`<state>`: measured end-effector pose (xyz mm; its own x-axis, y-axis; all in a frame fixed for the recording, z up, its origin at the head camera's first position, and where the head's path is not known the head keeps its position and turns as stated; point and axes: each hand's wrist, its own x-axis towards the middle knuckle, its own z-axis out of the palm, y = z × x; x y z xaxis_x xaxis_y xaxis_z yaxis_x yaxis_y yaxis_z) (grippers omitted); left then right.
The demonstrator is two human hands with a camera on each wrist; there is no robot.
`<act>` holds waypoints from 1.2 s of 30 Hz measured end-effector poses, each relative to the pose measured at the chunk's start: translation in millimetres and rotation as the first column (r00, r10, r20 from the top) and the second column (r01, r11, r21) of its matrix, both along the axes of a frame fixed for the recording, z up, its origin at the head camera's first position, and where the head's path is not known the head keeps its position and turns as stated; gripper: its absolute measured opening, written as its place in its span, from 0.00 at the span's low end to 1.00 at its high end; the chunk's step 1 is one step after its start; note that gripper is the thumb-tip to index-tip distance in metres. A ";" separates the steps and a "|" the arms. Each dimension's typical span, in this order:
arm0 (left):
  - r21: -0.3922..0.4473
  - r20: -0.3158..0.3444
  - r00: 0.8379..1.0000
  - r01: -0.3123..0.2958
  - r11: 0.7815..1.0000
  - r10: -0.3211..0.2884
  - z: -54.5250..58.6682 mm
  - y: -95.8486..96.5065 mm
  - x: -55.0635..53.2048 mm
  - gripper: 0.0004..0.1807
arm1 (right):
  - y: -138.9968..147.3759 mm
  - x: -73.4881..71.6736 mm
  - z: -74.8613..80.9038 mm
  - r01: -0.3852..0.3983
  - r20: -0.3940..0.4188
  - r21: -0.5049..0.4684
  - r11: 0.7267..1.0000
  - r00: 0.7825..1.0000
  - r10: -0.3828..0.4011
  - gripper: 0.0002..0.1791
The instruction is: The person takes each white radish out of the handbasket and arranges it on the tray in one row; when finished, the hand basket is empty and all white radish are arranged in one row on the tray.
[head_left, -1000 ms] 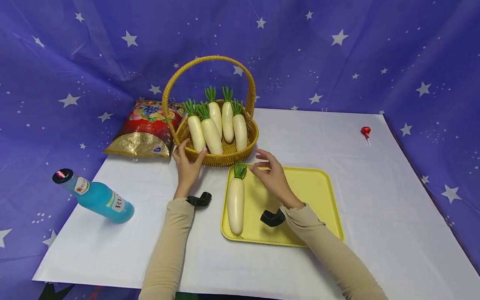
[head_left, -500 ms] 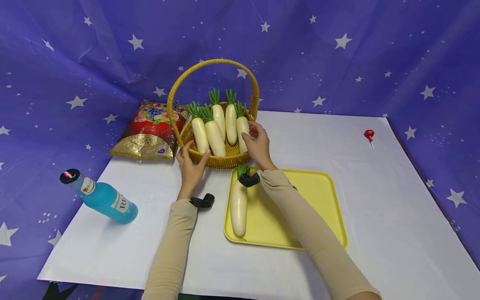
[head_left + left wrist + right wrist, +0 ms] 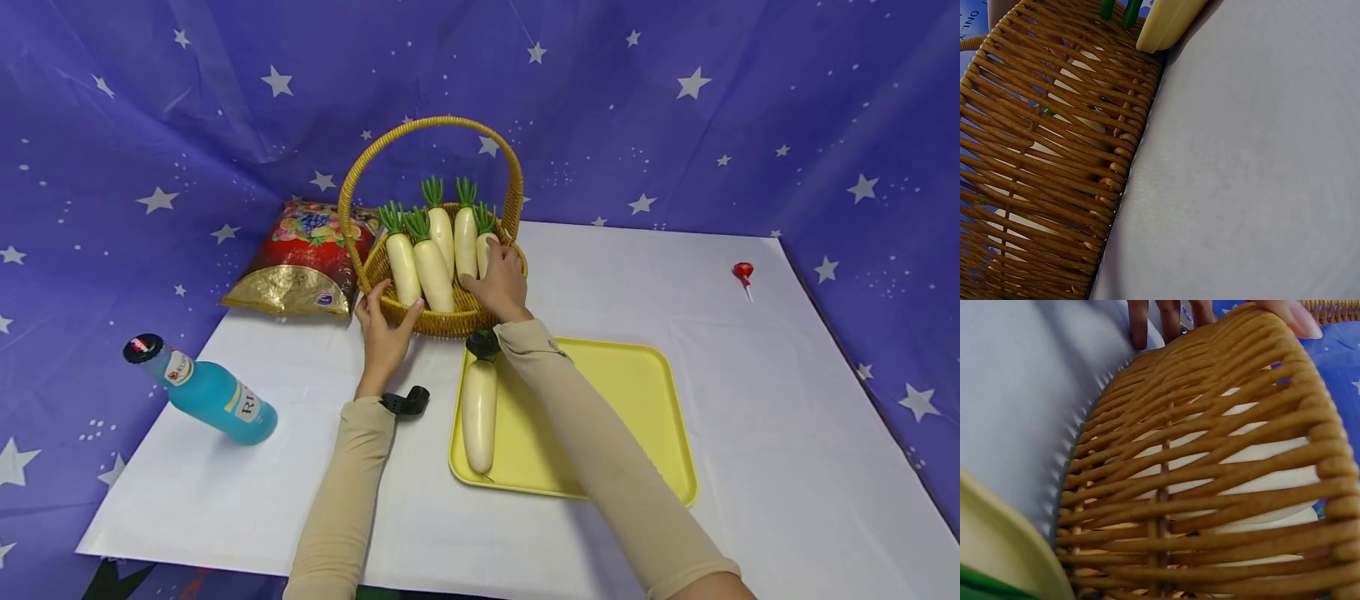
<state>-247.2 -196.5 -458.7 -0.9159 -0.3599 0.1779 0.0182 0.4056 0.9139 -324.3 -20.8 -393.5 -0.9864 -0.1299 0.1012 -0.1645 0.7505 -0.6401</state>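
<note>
My left hand (image 3: 385, 342) holds the front left of a yellow wicker basket (image 3: 450, 323). In the right wrist view its fingers (image 3: 1169, 319) lie along the outer wall, the thumb over the rim. Several white radishes with green tops lean inside the basket. Reaching over the front right rim, my right hand (image 3: 501, 287) grips the rightmost radish (image 3: 482, 250), partly covering it. Another white radish (image 3: 480, 421) lies lengthwise at the left of a yellow tray (image 3: 630, 383), its leaves mostly hidden by the wrist camera. Both wrist views mostly show basket weave (image 3: 1054, 137).
A red and gold candy bag (image 3: 296, 258) lies left of the basket. Near the table's left edge stands a blue bottle (image 3: 213, 396) with a black cap. A red lollipop (image 3: 743, 273) lies at the far right. Behind the table hangs a purple star-patterned cloth (image 3: 600, 100).
My right hand has moved from above the tray, up and left into the basket, and taken hold of the rightmost radish. My left hand stays at the basket. The view has shifted slightly.
</note>
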 end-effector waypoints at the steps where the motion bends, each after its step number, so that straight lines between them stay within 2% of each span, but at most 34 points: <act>1: 0.000 0.001 1.000 0.000 1.000 0.000 -0.1 0.2 0.1 0.38 | -1.0 0.1 0.1 -0.005 0.007 0.033 0.999 1.000 0.004 0.44; 4: 0.000 -0.002 1.000 -0.001 1.000 0.001 -0.3 0.5 -0.1 0.38 | -3.5 -1.6 1.1 -0.016 0.028 0.115 0.993 1.000 0.013 0.48; 8: 0.000 -0.004 1.000 -0.006 1.000 0.006 -0.6 0.1 -1.4 0.37 | -6.3 -5.4 5.0 -0.026 0.087 0.133 0.991 0.996 0.014 0.54; 12: 0.000 -0.009 1.000 -0.002 1.000 0.002 -1.1 -0.1 -2.4 0.37 | -6.9 -8.8 8.0 -0.025 0.170 0.054 0.998 0.985 0.016 0.56; 17: -0.008 -0.007 1.000 -0.001 1.000 0.001 -2.1 0.3 -2.0 0.37 | -5.1 -10.8 10.2 0.005 0.273 -0.082 0.997 0.962 0.018 0.55; 21: -0.010 -0.014 1.000 -0.009 1.000 0.009 -2.0 0.0 -1.6 0.37 | -5.2 -12.5 12.3 0.016 0.321 -0.129 0.992 0.947 0.026 0.56; 26: -0.004 -0.019 1.000 -0.004 1.000 0.003 -0.9 -0.7 -1.7 0.38 | -6.1 -15.6 12.9 0.014 0.333 -0.105 0.994 0.943 0.022 0.55; 36: -0.022 -0.015 1.000 -0.009 1.000 0.009 -1.5 -0.8 -1.3 0.38 | -9.5 -19.6 4.1 0.044 0.263 -0.003 0.999 0.964 -0.042 0.47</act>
